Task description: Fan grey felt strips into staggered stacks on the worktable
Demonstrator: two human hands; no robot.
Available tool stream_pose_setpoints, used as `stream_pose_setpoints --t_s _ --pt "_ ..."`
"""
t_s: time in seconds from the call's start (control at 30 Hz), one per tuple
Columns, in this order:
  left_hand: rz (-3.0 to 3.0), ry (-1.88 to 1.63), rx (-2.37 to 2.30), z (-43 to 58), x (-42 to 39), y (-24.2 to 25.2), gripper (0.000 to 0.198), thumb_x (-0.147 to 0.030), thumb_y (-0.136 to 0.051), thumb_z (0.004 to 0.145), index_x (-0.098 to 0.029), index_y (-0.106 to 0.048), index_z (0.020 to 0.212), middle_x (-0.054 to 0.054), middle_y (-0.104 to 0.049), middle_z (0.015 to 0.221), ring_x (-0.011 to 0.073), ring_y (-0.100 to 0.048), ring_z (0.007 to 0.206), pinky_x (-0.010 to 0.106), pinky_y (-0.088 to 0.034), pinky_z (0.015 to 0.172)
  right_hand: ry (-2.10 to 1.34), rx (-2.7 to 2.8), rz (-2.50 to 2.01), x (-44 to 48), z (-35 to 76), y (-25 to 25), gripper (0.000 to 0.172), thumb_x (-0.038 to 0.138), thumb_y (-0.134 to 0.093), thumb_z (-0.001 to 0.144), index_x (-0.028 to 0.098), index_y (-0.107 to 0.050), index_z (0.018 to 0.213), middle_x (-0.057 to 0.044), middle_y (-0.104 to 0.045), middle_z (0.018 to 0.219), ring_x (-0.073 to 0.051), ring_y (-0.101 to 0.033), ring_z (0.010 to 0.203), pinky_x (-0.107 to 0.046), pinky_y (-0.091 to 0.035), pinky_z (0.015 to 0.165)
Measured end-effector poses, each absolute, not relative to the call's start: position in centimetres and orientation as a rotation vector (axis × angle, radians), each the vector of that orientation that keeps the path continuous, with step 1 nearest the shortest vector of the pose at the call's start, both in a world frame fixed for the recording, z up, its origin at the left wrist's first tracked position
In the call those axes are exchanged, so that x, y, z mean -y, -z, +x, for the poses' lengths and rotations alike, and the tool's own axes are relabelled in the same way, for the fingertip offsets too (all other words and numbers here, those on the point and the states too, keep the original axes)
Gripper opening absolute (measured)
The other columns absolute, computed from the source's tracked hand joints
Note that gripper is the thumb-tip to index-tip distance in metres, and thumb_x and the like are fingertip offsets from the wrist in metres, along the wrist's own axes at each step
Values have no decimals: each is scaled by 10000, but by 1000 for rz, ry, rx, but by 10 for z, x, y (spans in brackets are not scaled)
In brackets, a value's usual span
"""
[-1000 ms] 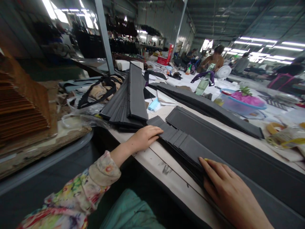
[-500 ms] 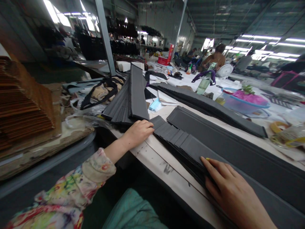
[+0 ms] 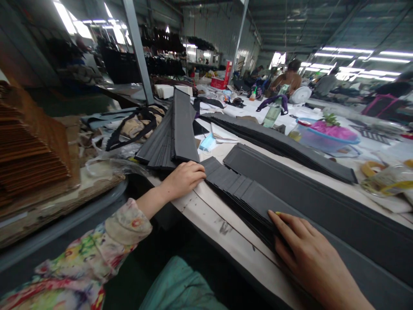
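Observation:
A fanned stack of long dark grey strips lies along the near edge of the white worktable. My left hand rests at the far left end of that stack, fingers curled against the strip ends. My right hand lies flat on top of the stack nearer to me, fingers stretched out and pressing down. A second, wider pile of grey strips lies just beyond it.
Another heap of grey strips stands behind my left hand, and a long fanned row runs across the table. A blue basin, a green bottle, a face mask and brown corrugated sheets are around. People sit far off.
My left hand has slid back along the stack from on top of the strip ends to their very end. My right hand has stayed pressed on the stack.

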State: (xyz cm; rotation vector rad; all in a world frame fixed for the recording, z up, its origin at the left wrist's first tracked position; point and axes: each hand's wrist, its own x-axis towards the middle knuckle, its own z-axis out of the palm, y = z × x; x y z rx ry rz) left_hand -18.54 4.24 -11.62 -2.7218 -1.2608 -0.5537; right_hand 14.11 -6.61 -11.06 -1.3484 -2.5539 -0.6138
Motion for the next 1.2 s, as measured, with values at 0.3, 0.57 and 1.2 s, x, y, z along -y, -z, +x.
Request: stream_pose_setpoints --t_s 0.3,0.57,1.2 --pt "-2791 542 1155 -195 -39 122 254 -291 -389 896 -230 -595 1031 46 -559 1115 189 -468 1037 329 -352 864 608 2543 -1324 65 142 112 412 239 -408 821 119 -474 1210 -110 -584 1058 -209 -556 910 -353 -482 780" --pt "-2788 609 1151 -192 -36 127 265 -285 -376 897 -224 -587 1044 51 -576 1102 186 -487 1037 326 -357 852 579 2543 -1346 65 142 113 416 255 -409 823 130 -474 1214 -108 -579 1076 -209 -551 924 -354 -476 792" --pt "-2693 643 968 -154 -18 130 250 -255 -428 869 -261 -583 1066 64 -341 1386 244 -237 1296 453 -209 1027 571 2548 -1338 65 143 109 409 278 -419 833 113 -480 1202 -114 -573 1065 -210 -543 924 -356 -456 822"
